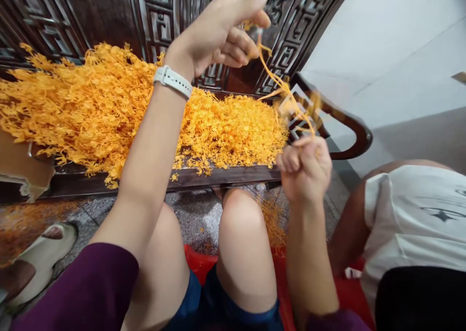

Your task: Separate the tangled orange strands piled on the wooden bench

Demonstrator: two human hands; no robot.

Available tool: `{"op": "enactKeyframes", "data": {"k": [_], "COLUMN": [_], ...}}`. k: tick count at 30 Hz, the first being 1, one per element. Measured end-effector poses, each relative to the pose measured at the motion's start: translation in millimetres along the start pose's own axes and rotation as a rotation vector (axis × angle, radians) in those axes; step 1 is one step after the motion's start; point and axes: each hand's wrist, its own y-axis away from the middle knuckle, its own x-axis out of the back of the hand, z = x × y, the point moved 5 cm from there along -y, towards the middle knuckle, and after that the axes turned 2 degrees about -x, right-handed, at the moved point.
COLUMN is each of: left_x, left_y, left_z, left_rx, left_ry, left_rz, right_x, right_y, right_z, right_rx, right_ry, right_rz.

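The person's two hands are being apart, with an orange strand [282,84] running between them above the worktop [225,176]. The left hand [233,37] is being raised higher, with the fingers partly curling near the upper end of the strand; I cannot tell if it is pinching this end. The right hand [307,168] is lower and is closing in a fist on the lower end. Some blurred orange pieces are hanging about the strand. On the worktop, a long heap of orange pieces [233,127] is lying along the carved dark back [105,10], and a piece of cardboard [24,161] is resting at its left end. A pale watch band [173,81] is circling the left wrist. More orange bits [273,219] are lying on the speckled floor [196,214]. At right, another person in white clothing [418,214] is sitting close by.
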Motion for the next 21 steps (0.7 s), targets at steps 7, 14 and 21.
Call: {"op": "enactKeyframes", "data": {"k": [7, 14, 21], "left_x": [54.5, 72.0, 43.0], "left_y": [12, 45, 72], "left_z": [-57, -136, -174], "left_rx": [0.468, 1.192, 1.212], "left_ry": [-0.824, -0.939, -1.061], "left_rz": [-0.174, -0.390, -0.464], "right_x": [148, 119, 31], "right_y": [170, 240, 126], "right_z": [142, 224, 198], "right_rx": [-0.802, -1.239, -0.866], "right_ry": [0.031, -0.108, -0.222], "right_rz": [0.836, 0.661, 0.378]}}
